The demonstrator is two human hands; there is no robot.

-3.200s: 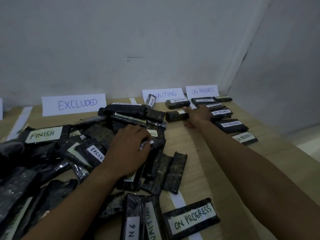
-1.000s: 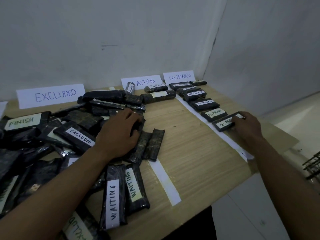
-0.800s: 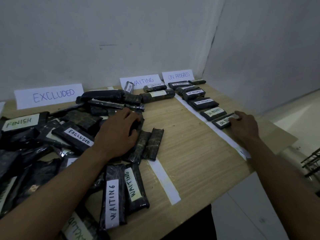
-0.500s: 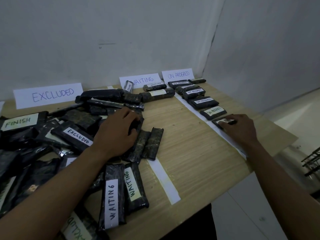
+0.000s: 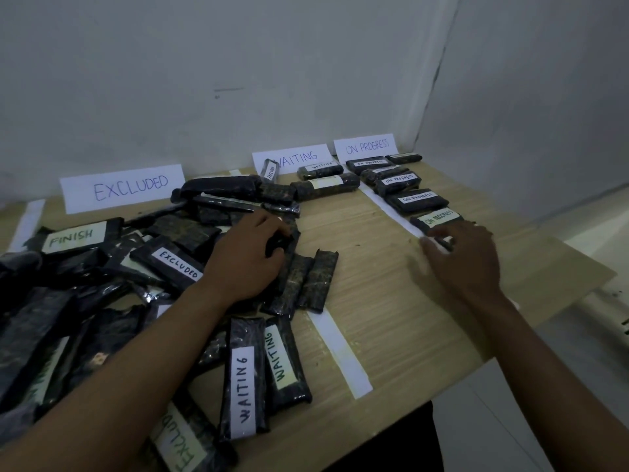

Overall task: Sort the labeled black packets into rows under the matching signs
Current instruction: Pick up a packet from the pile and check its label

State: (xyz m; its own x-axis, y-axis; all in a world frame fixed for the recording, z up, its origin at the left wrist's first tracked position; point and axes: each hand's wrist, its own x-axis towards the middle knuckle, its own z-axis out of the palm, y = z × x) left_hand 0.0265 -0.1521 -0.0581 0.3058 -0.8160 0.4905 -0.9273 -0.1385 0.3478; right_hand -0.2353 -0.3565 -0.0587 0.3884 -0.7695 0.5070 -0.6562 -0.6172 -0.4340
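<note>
Left grip (image 5: 245,264) lies on the jumbled pile of packets (image 5: 102,284) left on the worktop (image 5: 381,301), fingers curled over a dark one; held or just touched, cannot tell; right grip (image 5: 464,264) blurred, fingers loosely spread, covering most of the nearest packet (image 5: 444,240) of the ON PROGRESS row (image 5: 415,201), far right; its label hidden.

Pile (image 5: 177,264) left, seemingly touching waiting packets (image 5: 326,183)
</note>
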